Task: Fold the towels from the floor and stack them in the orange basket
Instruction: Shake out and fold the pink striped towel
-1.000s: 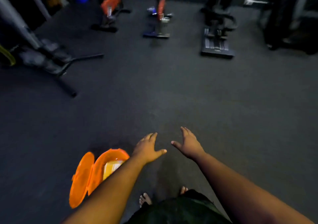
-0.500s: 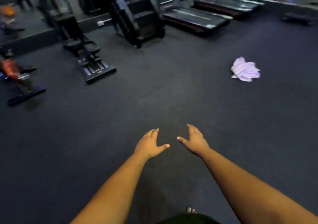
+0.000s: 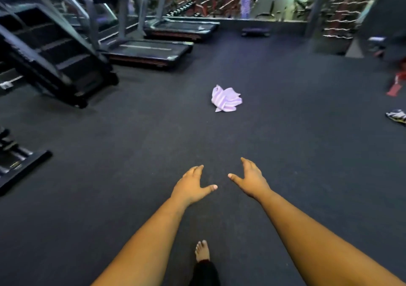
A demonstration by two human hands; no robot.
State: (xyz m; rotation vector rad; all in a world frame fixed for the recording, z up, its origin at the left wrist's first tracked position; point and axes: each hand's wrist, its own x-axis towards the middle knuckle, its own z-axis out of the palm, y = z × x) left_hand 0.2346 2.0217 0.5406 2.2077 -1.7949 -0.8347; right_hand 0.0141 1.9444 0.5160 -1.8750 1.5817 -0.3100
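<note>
Lilac, white-striped towel (image 3: 226,99) on dark grey floor (image 3: 285,132).

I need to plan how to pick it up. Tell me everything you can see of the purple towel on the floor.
The crumpled pale purple striped towel looks like soft cloth with lighter stripes. It lies unfolded in a loose bunched heap with one corner poking up, on the dark gym floor, ahead of both hands and right of the treadmills. Only the floor touches it; neither hand does.

The dark rubber floor (image 3: 285,143) fills most of my view. A crumpled lilac striped towel (image 3: 226,99) lies on it just above centre. Treadmills (image 3: 151,51) stand at upper left, another cloth (image 3: 396,116) at the right edge, my bare foot (image 3: 202,250) at bottom centre.
</note>
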